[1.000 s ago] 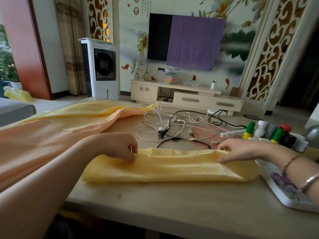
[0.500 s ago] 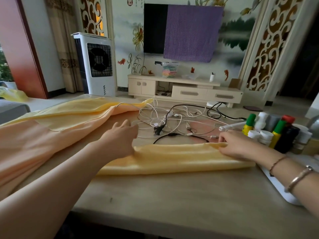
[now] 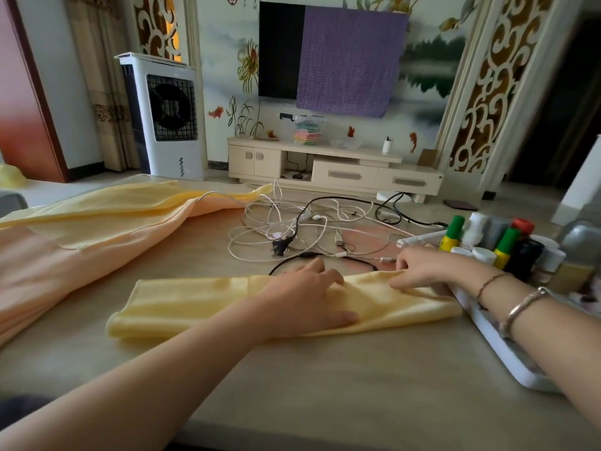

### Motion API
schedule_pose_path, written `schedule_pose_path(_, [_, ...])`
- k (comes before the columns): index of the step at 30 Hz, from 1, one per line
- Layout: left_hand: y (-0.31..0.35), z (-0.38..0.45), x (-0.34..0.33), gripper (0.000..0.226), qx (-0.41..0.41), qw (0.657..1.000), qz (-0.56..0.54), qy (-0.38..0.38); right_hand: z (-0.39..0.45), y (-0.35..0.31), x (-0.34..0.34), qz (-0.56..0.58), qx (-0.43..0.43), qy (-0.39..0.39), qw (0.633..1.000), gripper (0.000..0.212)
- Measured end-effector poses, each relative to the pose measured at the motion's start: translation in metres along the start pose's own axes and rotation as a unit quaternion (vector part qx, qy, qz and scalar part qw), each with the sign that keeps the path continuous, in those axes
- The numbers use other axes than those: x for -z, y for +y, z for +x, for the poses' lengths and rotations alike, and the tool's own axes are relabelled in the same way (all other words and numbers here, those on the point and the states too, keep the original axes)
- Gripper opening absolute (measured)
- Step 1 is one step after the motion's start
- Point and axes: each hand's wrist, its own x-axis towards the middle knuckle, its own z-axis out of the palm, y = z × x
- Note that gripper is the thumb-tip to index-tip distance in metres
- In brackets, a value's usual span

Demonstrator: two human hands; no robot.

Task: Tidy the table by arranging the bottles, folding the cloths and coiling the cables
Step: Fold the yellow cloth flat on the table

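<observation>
Looking down from head height, we saw one wooden table (image 3: 325, 385) with two cloths on it. One yellow cloth (image 3: 201, 304), folded into a long narrow strip, lay across the middle of the table, just in front of us. Our left hand (image 3: 309, 301) rested flat on that strip, fingers straight and spread, pressing it down near its centre and gripping nothing. Our right hand (image 3: 422, 271) sat at the strip's right end with fingers bent onto the fabric's far edge; we could not tell whether it pinched the cloth or only pushed on it. That wrist wore two bracelets.

One larger peach and yellow cloth (image 3: 81, 229) lay unfolded and rumpled over the table's left side. Behind the strip, a tangle of cables (image 3: 292, 229) sprawled uncoiled, some white and some black; they overlapped too much for us to count. At the right edge stood one white tray (image 3: 507, 353) holding a cluster of bottles (image 3: 500, 245). We counted two with green caps and one with a red cap; the others were partly hidden.
</observation>
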Motion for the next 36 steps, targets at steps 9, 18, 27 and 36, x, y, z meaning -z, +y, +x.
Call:
schedule_pose_path(9, [0.007,-0.001,-0.012,0.082,0.033,0.999,0.018,0.017,-0.034,-0.022,0.036,0.563,0.027,-0.128,0.816,0.013])
schedule_pose_path(18, [0.002,-0.01,0.015,0.023,0.024,0.987,-0.158,0.014,-0.034,-0.094,0.015,0.586,0.067,-0.168,0.79,0.022])
schedule_pose_path(27, [-0.035,-0.045,0.061,0.041,0.299,0.79,-0.535,0.015,-0.042,-0.125,-0.016,0.55,0.09,-0.079,0.827,0.041])
schedule_pose_path(36, [-0.037,-0.041,0.046,0.04,0.324,0.835,-0.443,0.047,-0.052,-0.129,-0.037,0.404,0.201,0.255,0.855,0.013])
